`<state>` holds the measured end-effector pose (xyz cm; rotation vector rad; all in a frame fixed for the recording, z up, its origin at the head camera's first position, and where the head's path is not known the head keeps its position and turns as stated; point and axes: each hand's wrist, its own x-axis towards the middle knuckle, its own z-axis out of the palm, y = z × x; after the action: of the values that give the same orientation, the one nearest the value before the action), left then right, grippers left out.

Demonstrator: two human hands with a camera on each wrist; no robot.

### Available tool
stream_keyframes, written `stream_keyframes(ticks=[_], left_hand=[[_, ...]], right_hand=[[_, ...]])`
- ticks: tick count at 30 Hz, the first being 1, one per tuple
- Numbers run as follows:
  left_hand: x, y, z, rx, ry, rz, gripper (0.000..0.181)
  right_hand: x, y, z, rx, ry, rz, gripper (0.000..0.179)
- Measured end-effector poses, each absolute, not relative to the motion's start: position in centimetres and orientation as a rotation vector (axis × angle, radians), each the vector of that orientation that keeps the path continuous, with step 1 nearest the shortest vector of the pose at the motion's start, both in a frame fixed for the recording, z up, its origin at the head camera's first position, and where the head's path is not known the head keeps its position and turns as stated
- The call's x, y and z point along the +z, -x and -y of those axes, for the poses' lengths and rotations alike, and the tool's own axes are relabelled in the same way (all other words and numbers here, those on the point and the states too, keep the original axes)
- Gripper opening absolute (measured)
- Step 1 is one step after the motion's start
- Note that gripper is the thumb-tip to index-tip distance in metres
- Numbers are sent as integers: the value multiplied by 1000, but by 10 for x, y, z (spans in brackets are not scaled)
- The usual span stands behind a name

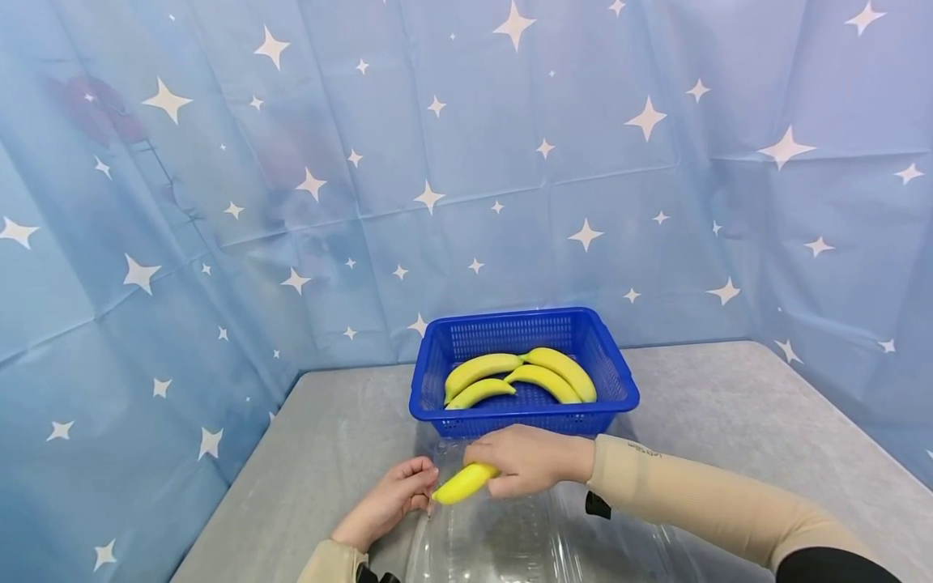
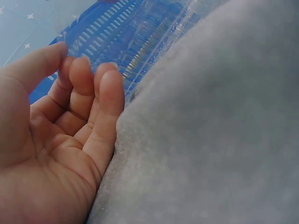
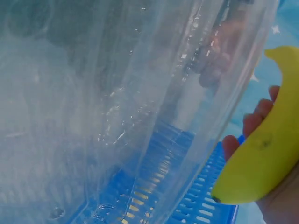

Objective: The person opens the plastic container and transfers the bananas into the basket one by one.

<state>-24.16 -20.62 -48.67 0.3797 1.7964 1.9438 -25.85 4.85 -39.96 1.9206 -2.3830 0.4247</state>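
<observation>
My right hand (image 1: pixel 530 459) grips a yellow banana (image 1: pixel 465 484) over the far end of a clear plastic container (image 1: pixel 503 538). In the right wrist view the banana (image 3: pixel 268 149) lies across the palm, its dark-tipped end toward the container wall (image 3: pixel 140 116). The left hand (image 1: pixel 397 495) is at the container's far left corner, thumb and fingertips pinching its thin rim. In the left wrist view the left hand (image 2: pixel 70 112) has its fingers curled toward the thumb. Just beyond both hands stands a blue basket (image 1: pixel 525 411).
Several bananas (image 1: pixel 477 375) lie inside the blue basket, which stands near the back of the grey table (image 1: pixel 328 429). A blue curtain with white stars (image 1: pixel 474 162) hangs behind the table and along its sides.
</observation>
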Motion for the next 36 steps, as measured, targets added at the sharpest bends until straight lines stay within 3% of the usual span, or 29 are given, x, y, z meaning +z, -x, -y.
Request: stream_keyframes(ticks=[11, 36], left_hand=[[-486, 242, 205, 1934, -349, -1812, 16], [-486, 241, 207, 1939, -394, -1778, 17]], right_hand=[[-394, 256, -48, 391, -1777, 2375, 34], [-358, 254, -55, 232, -1702, 2279, 25]])
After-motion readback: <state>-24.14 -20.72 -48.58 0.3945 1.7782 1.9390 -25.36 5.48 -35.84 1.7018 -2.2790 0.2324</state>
